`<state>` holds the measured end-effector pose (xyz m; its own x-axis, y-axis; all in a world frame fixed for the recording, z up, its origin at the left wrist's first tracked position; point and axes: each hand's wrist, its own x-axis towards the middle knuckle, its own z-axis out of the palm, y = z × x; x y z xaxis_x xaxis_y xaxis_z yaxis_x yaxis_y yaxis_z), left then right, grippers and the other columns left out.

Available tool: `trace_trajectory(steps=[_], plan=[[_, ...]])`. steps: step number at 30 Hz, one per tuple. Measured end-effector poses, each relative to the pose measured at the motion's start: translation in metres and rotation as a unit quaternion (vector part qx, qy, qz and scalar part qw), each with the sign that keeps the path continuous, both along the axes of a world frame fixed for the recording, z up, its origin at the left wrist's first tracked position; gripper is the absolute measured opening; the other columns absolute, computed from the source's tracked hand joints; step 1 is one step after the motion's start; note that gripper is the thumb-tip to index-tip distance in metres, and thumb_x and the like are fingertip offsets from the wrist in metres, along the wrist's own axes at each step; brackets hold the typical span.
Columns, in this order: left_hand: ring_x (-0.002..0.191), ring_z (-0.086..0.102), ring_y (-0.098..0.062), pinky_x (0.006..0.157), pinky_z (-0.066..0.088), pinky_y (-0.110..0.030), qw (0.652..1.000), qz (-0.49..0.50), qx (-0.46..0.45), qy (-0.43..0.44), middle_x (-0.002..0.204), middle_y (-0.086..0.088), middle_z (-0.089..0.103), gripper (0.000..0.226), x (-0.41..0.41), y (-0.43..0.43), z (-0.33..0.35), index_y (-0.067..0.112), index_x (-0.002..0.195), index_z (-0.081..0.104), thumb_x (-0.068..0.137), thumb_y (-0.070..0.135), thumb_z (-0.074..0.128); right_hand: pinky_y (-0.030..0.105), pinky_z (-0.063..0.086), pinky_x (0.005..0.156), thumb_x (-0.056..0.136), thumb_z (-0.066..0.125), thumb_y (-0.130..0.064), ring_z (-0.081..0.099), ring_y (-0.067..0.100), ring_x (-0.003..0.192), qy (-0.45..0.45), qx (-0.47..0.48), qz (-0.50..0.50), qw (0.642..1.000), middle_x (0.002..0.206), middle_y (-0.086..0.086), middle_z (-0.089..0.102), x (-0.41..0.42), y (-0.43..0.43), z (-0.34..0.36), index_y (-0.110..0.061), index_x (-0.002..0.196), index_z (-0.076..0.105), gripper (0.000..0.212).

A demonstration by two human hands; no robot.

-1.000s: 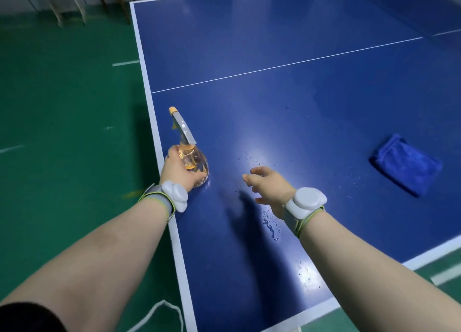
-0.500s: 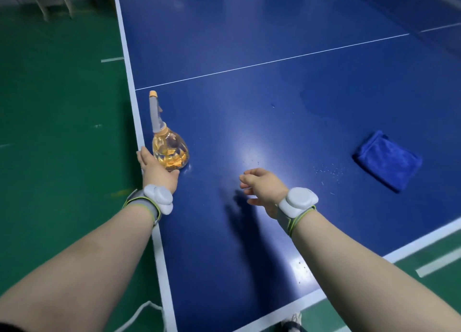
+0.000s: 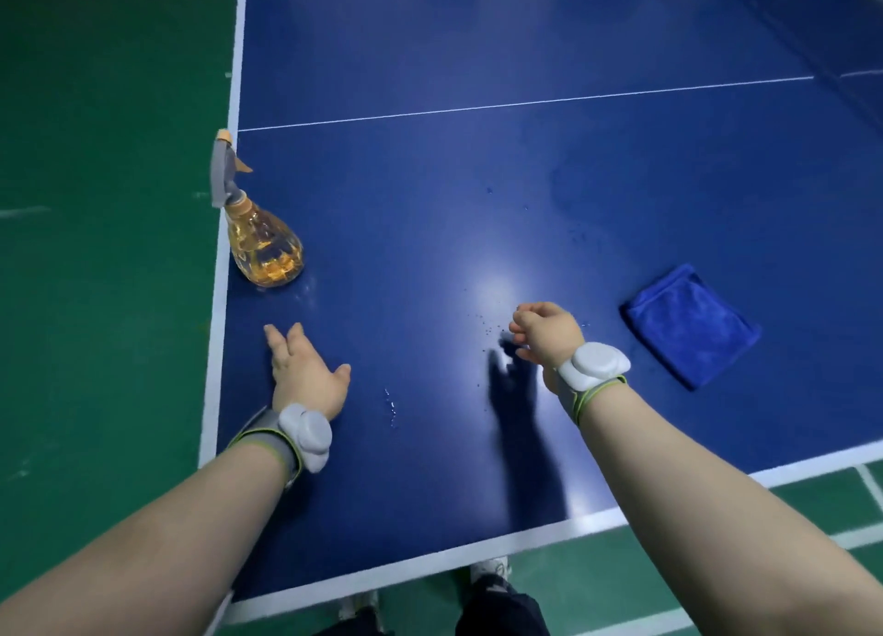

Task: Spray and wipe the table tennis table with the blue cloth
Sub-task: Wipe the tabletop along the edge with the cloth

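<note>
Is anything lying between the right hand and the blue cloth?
No. Only bare tabletop with a few spray droplets separates the right hand from the blue cloth; the spray bottle stands far off by the left edge.

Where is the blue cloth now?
In the head view, the blue cloth lies folded on the table, just right of the right hand.

On my table tennis table [image 3: 525,167]: item count.
One spray bottle [image 3: 262,243], one blue cloth [image 3: 690,325]; my two hands, left [image 3: 306,377] and right [image 3: 547,332], two wrist devices.
</note>
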<state>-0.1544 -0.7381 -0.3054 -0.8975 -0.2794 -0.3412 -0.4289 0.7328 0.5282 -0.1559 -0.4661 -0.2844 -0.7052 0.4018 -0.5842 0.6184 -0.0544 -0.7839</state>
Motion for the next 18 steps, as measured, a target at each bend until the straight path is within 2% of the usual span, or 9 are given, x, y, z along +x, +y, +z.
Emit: trace_trajectory(steps=[2,3,6,7,11,12,14,16,18], plan=[[0.144,0.015,-0.033,0.115,0.027,-0.043,1.000,-0.016,-0.009,-0.002,0.159,-0.007,-0.013,0.085,0.015,0.017,0.001,0.010,0.150,0.014,0.086,0.021,0.068,0.024,0.043,0.053,0.094,0.050,-0.004,0.051,0.012,0.057,0.029,0.027,-0.015,0.999,0.075,0.002,0.057,0.002,0.025,-0.005,-0.011,0.104,0.058,0.014],[0.145,0.013,-0.033,0.115,0.026,-0.043,1.000,-0.022,-0.014,-0.003,0.159,-0.006,-0.014,0.085,0.022,0.026,0.000,0.010,0.150,0.013,0.086,0.022,0.068,0.024,0.046,0.058,0.093,0.051,-0.003,0.055,0.014,0.063,0.043,0.073,-0.015,0.996,0.081,0.004,0.061,0.003,0.041,-0.007,-0.010,0.106,0.061,0.018],[0.146,0.007,-0.031,0.117,0.023,-0.043,0.998,-0.054,-0.031,-0.001,0.158,-0.004,-0.016,0.084,0.037,0.050,0.000,0.012,0.150,0.012,0.087,0.022,0.067,0.031,0.046,0.094,0.088,0.052,-0.003,0.060,0.025,0.102,0.067,0.247,-0.015,0.967,0.114,0.011,0.065,0.008,0.094,-0.016,-0.006,0.115,0.065,0.030],[0.147,0.005,-0.030,0.117,0.022,-0.044,0.998,-0.058,-0.035,-0.002,0.158,-0.004,-0.017,0.084,0.041,0.060,-0.001,0.012,0.150,0.012,0.087,0.023,0.066,0.035,0.043,0.101,0.087,0.052,-0.004,0.057,0.028,0.111,0.068,0.286,-0.012,0.956,0.120,0.013,0.062,0.011,0.115,-0.016,-0.006,0.116,0.065,0.032],[0.147,-0.001,-0.027,0.119,0.018,-0.042,0.994,-0.097,-0.051,-0.001,0.158,-0.003,-0.016,0.081,0.047,0.088,0.002,0.014,0.151,0.013,0.089,0.024,0.064,0.045,0.040,0.097,0.081,0.042,-0.026,0.047,0.037,0.118,0.012,0.416,0.061,0.907,0.122,0.016,0.060,0.019,0.175,-0.028,-0.008,0.108,0.065,0.040],[0.148,-0.003,-0.026,0.119,0.018,-0.041,0.993,-0.105,-0.052,-0.005,0.159,-0.003,-0.016,0.079,0.049,0.097,0.002,0.015,0.151,0.014,0.089,0.024,0.063,0.049,0.037,0.102,0.082,0.037,-0.032,0.040,0.035,0.128,-0.014,0.438,0.095,0.894,0.132,0.014,0.055,0.021,0.187,-0.032,-0.011,0.115,0.062,0.046],[0.148,-0.006,-0.025,0.118,0.016,-0.041,0.990,-0.129,-0.059,-0.015,0.159,-0.003,-0.014,0.076,0.052,0.114,0.000,0.016,0.151,0.016,0.090,0.025,0.062,0.054,0.017,0.115,0.096,0.034,-0.041,0.013,0.030,0.147,-0.091,0.447,0.172,0.873,0.158,0.006,0.028,0.025,0.208,-0.041,-0.022,0.140,0.045,0.050],[0.147,-0.010,-0.024,0.118,0.013,-0.042,0.984,-0.163,-0.070,-0.033,0.159,-0.002,-0.015,0.073,0.058,0.123,-0.003,0.019,0.151,0.016,0.092,0.028,0.059,0.055,0.001,0.118,0.101,0.031,-0.046,-0.008,0.028,0.150,-0.145,0.456,0.245,0.843,0.165,-0.004,0.002,0.030,0.220,-0.049,-0.033,0.154,0.019,0.056],[0.147,-0.012,-0.023,0.118,0.012,-0.044,0.976,-0.193,-0.084,-0.050,0.159,0.000,-0.016,0.071,0.061,0.133,-0.008,0.021,0.151,0.015,0.093,0.031,0.056,0.058,-0.005,0.117,0.100,0.027,-0.052,-0.017,0.033,0.149,-0.169,0.483,0.289,0.809,0.164,-0.007,-0.009,0.032,0.231,-0.055,-0.040,0.154,0.005,0.059]])
